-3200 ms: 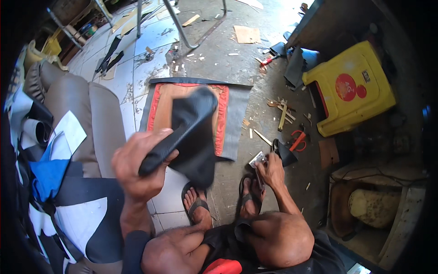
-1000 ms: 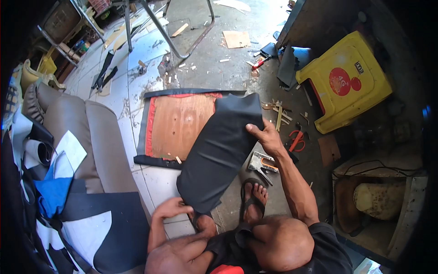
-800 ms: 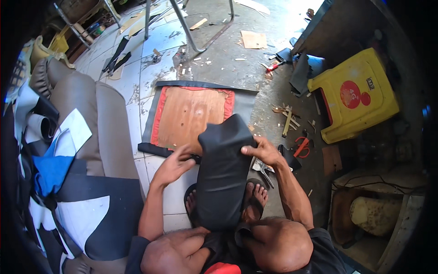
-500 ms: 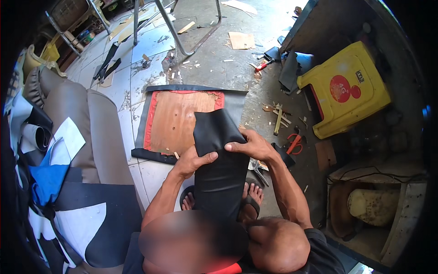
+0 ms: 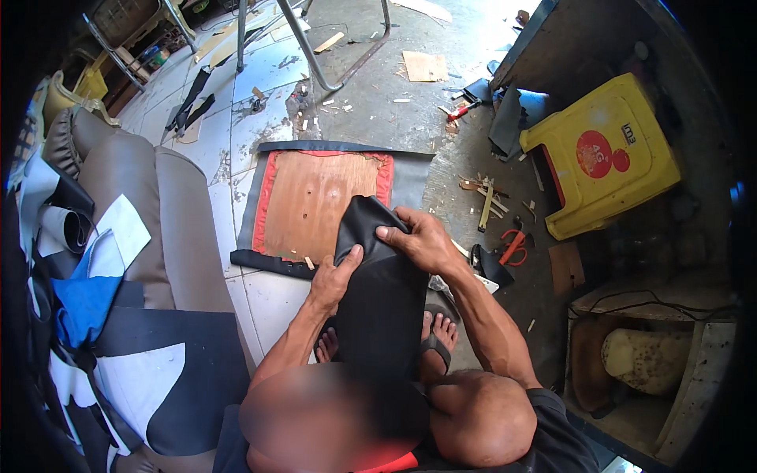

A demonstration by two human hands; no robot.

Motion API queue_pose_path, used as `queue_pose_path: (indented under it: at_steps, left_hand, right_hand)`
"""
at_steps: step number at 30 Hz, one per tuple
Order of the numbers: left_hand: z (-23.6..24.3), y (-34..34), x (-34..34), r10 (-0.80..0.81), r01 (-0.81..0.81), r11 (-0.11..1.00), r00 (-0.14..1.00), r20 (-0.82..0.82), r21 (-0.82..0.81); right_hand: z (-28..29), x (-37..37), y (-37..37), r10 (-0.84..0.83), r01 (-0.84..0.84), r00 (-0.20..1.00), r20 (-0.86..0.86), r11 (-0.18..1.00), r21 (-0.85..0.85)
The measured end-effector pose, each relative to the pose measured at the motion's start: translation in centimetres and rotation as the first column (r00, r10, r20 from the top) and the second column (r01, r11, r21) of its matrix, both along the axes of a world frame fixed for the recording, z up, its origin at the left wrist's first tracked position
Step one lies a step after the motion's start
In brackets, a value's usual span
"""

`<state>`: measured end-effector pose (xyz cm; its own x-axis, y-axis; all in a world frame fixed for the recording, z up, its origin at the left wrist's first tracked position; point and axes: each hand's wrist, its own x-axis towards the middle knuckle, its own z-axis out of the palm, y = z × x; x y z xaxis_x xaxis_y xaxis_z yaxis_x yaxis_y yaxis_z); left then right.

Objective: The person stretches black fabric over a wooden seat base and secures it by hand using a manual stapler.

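A person's left grip (image 5: 333, 277) and right grip (image 5: 423, 243) clamp the far end of a black pad (image 5: 382, 307).
Thumbs (image 5: 354, 255) rest on its upper face, and the pad extends toward six o'clock, between two sandaled feet (image 5: 442, 337). At eleven o'clock from it lies a red-edged wooden board (image 5: 315, 189); orange-handled scissors (image 5: 516, 247) lie at two o'clock, a yellow stool (image 5: 639, 154) beyond them.

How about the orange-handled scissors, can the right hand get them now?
Probably yes, once free: the right hand grips the black leather-like piece, but the orange-handled scissors lie in the open to its right.
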<state>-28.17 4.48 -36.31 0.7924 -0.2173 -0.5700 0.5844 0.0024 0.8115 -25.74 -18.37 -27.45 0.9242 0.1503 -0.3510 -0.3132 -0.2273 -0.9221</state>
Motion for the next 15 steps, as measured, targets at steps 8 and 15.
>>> queue_pose_path:
  at_steps: [8, 15]
  left_hand:
    - [3.8, -1.4, 1.1, -0.150, 0.107, 0.923, 0.985, -0.088, -0.370]
    - [4.4, -1.8, 2.7, -0.330, 0.306, 0.918, 0.942, -0.057, -0.254]
  right_hand:
    - [0.6, 0.9, -0.9, 0.145, -0.131, 0.967, -0.210, 0.988, 0.076]
    - [-1.0, 1.6, -0.1, 0.162, -0.163, 0.966, -0.200, 0.987, 0.011]
